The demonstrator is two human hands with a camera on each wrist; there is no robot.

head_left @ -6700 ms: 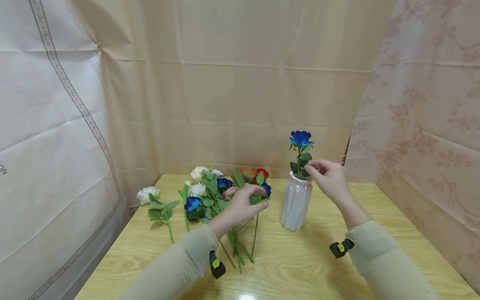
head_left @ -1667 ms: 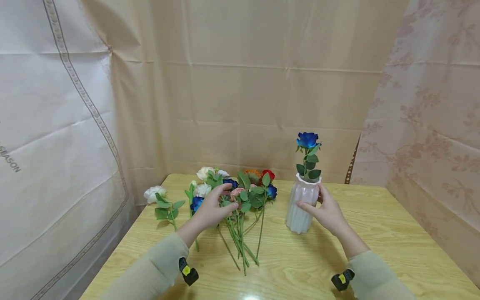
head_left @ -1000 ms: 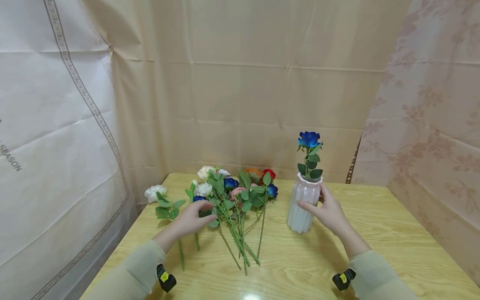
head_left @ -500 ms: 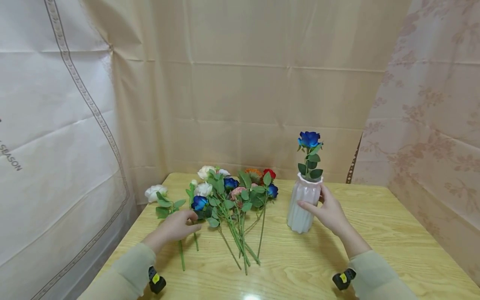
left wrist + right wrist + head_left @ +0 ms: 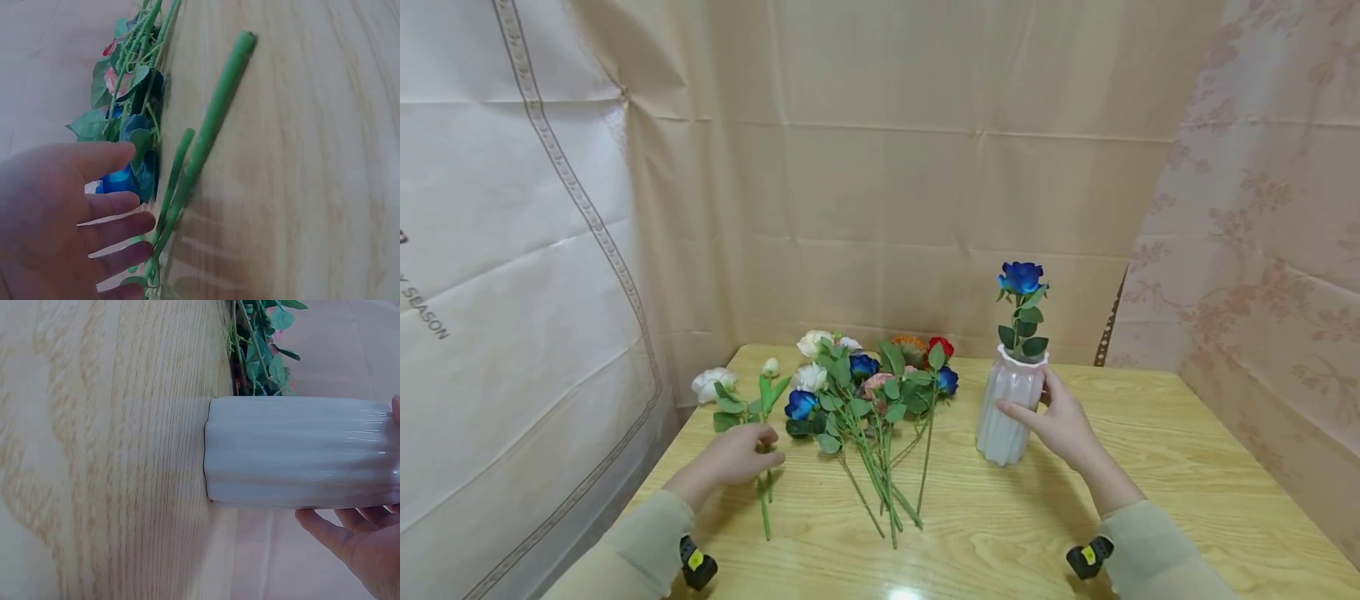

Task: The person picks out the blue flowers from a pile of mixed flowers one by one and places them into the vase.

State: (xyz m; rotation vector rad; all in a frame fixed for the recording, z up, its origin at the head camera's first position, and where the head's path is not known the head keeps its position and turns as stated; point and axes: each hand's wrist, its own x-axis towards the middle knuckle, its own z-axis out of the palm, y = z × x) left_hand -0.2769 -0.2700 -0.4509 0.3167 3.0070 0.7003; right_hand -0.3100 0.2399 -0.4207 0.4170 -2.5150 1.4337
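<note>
In the head view, my left hand point(image 5: 733, 454), fingers extended, is over the stems of a white tulip point(image 5: 770, 367) and a white rose point(image 5: 713, 385), lying side by side at the table's left. In the left wrist view, the fingertips of the left hand point(image 5: 56, 212) are right beside two green stems point(image 5: 215, 106), with no finger curled round them. My right hand point(image 5: 1063, 421) grips a white ribbed vase point(image 5: 1002, 417), thumb in front and fingers behind. Upright in the vase stands a blue rose point(image 5: 1022, 277). The right wrist view shows the vase point(image 5: 300, 453) with its base on the table.
A heap of artificial flowers lies mid-table, with a blue rose point(image 5: 801, 404), an orange flower point(image 5: 910, 343), a red rose point(image 5: 940, 346) and crossed stems point(image 5: 887, 483). Behind the wooden table point(image 5: 1000, 533) hangs a beige cloth point(image 5: 880, 183).
My left hand has moved left from the heap, and the tulip has shifted left beside the white rose. The right hand has gone from the blue rose's leaves to the vase and stayed there.
</note>
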